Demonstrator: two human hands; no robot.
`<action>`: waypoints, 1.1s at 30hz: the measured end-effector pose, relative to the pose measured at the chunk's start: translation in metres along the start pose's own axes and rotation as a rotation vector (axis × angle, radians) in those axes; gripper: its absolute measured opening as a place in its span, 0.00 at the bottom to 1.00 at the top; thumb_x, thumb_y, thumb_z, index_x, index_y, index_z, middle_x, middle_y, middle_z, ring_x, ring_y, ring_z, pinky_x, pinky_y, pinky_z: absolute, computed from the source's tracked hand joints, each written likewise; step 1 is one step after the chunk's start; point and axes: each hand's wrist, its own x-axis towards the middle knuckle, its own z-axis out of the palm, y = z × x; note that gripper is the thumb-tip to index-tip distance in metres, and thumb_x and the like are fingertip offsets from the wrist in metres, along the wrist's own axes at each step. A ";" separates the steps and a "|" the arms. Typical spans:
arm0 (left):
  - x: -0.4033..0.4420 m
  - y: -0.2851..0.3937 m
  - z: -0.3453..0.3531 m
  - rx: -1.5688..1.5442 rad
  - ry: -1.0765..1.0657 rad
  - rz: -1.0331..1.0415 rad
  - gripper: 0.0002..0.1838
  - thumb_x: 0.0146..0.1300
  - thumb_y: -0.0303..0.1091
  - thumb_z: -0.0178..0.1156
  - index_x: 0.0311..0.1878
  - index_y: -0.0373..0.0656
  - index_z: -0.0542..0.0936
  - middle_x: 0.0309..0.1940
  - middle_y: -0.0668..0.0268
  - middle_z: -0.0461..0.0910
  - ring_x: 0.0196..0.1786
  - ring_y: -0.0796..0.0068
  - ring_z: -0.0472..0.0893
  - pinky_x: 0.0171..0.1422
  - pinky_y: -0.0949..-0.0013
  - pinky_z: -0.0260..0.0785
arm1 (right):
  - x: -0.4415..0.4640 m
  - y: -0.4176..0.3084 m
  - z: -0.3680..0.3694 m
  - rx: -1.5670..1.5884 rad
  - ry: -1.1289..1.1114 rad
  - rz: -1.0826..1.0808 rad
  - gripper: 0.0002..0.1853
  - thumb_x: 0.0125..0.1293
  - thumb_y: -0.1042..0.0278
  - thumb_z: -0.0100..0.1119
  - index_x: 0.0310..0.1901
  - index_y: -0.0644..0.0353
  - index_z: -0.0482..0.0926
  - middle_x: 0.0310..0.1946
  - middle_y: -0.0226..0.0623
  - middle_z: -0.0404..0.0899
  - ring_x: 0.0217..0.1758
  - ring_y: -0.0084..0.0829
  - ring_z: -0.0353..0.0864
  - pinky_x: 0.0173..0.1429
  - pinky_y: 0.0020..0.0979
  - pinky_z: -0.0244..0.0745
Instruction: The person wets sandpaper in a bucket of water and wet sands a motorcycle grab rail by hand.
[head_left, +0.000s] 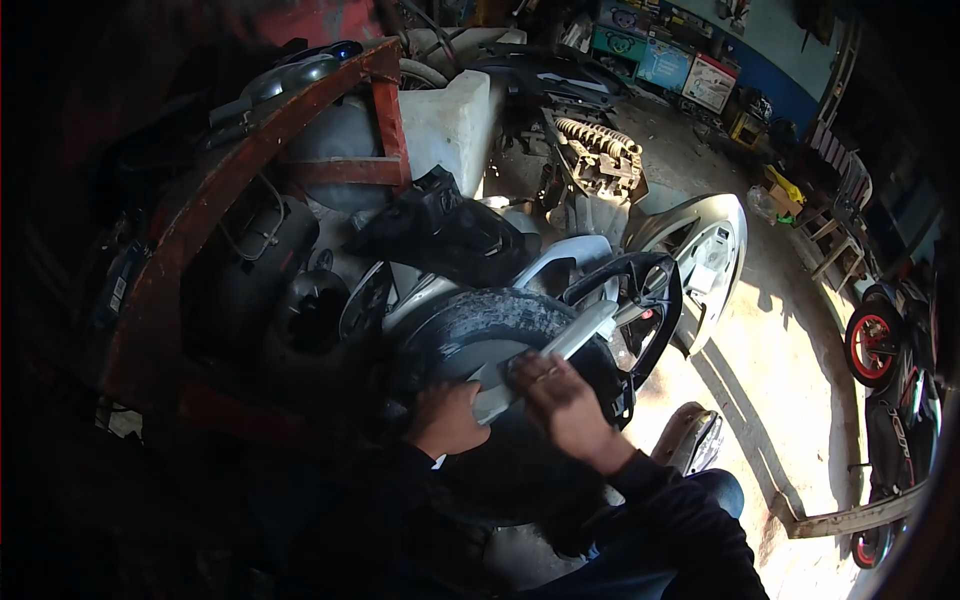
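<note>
Left hand [447, 420] curls near the palm-down right hand [575, 410].

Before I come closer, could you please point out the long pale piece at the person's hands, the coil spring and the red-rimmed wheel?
Long pale piece [578, 335]: head view, on its upper stretch.
Coil spring [597, 134]: head view, midway along its coils.
Red-rimmed wheel [872, 346]: head view, near its hub.

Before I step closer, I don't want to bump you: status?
Left hand gripping pale strip. Right hand on it, blurred. Pale strip over tyre. Black frame near its far end.
</note>
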 end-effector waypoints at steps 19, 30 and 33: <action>0.014 -0.012 -0.024 -0.076 -0.063 -0.054 0.23 0.45 0.40 0.67 0.46 0.43 0.83 0.41 0.52 0.86 0.46 0.46 0.84 0.53 0.50 0.76 | -0.007 0.043 0.022 -0.035 0.035 -0.147 0.33 0.57 0.72 0.64 0.67 0.65 0.73 0.71 0.51 0.69 0.79 0.49 0.62 0.79 0.52 0.58; 0.016 -0.016 -0.020 -0.109 -0.050 -0.055 0.25 0.45 0.41 0.68 0.47 0.41 0.83 0.40 0.50 0.85 0.46 0.47 0.84 0.53 0.52 0.76 | 0.009 0.069 0.010 -0.018 0.192 0.103 0.35 0.55 0.77 0.63 0.68 0.67 0.71 0.71 0.53 0.68 0.77 0.51 0.64 0.80 0.52 0.56; 0.017 -0.017 -0.020 -0.106 -0.058 -0.046 0.24 0.44 0.42 0.68 0.46 0.41 0.83 0.40 0.49 0.85 0.46 0.47 0.84 0.52 0.52 0.76 | 0.004 0.037 0.018 0.071 0.118 0.017 0.32 0.57 0.77 0.61 0.67 0.67 0.72 0.70 0.54 0.68 0.77 0.51 0.65 0.80 0.51 0.58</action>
